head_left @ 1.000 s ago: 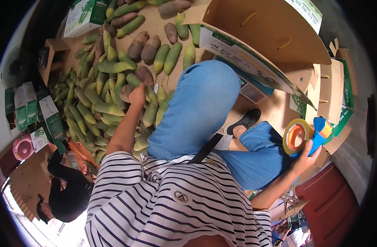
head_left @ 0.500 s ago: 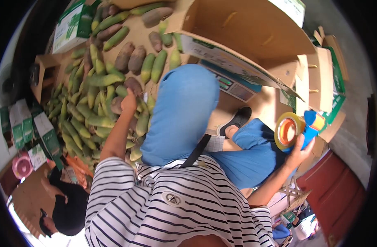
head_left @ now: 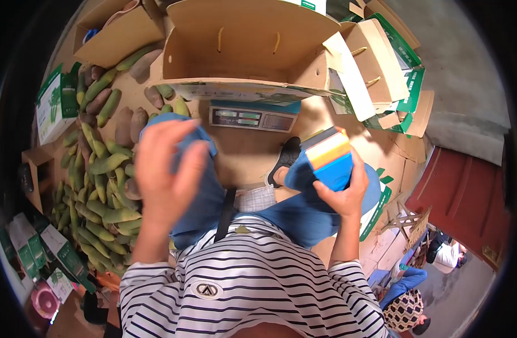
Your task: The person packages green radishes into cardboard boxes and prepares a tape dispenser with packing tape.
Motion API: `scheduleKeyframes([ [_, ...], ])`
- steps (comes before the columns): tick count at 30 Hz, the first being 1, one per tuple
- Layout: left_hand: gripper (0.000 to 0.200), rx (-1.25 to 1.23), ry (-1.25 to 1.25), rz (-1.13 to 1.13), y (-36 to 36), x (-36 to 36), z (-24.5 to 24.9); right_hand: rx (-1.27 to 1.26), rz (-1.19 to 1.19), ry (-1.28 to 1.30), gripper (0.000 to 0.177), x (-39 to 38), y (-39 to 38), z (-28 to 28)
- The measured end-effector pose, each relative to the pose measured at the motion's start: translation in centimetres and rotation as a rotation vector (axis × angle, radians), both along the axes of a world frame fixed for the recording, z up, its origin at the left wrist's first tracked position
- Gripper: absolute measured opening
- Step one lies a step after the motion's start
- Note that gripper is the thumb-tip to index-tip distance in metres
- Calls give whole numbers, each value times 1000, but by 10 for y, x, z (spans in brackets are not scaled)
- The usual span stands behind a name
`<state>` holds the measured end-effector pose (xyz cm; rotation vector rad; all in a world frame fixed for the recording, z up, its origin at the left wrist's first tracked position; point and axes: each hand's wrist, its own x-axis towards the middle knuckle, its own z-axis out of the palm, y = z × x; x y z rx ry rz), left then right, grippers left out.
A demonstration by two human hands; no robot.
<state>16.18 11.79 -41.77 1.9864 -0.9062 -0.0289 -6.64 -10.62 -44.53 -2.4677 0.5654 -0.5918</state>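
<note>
Blue tape dispenser (head_left: 330, 160) sits in our right hand (head_left: 344, 197), fingers clamped round it, above our lap and near the scale (head_left: 252, 118). Our left hand (head_left: 167, 169) hangs empty, fingers loosely apart, beside the vegetables (head_left: 100, 186).
</note>
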Motion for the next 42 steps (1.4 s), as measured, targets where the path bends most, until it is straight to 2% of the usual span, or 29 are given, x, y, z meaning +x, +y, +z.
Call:
scheduleKeyframes([
  [1, 35, -15, -18, -81, -12, -8, 6, -9, 52, 2, 87, 2, 4, 2],
  [4, 42, -54, 433, -455, -41, -21, -6, 50, 158, -43, 90, 1, 10, -6],
  [5, 39, -58, 641, -532, -47, -26, -7, 41, 187, -36, 90, 1, 11, -6],
  [7, 39, -58, 819, -551, -52, -35, -19, 22, 231, -18, 91, 0, 13, -7],
  [10, 38, -164, 1085, -417, -58, -46, -42, -25, 275, 0, 94, -2, 11, -6],
  [13, 37, -139, 1265, -515, -53, -40, -44, -54, 309, -6, 94, 1, 8, -4],
  [20, 17, -141, 1290, -479, -56, -43, -67, -17, 344, 143, 91, 4, 10, -1],
  [22, 13, -87, 992, -416, -54, -47, -66, 15, 337, 214, 89, 10, 14, 2],
  [23, 12, -59, 842, -385, -53, -48, -65, 223, 267, 237, 88, 9, 15, -1],
  [25, 10, -65, 697, -383, -52, -48, -61, 633, 119, 281, 86, 0, 17, -18],
  [28, 7, 24, 471, -395, -49, -54, -65, 1293, 74, 394, 77, -4, 23, -47],
  [31, 9, 148, 375, -432, -43, -56, -59, 1587, 257, 557, 70, -12, 30, -71],
  [35, 10, 168, 459, -482, -31, -47, -33, 1749, 297, 323, 77, -9, 54, -61],
  [36, 10, 157, 486, -490, -30, -44, -24, 1722, 231, 229, 82, -9, 62, -60],
  [39, 11, 96, 491, -512, -23, -35, -2, 1777, 310, 196, 83, -4, 70, -48],
  [42, 9, 24, 540, -478, -17, -31, 15, 1921, 580, 257, 79, 9, 70, -34],
])
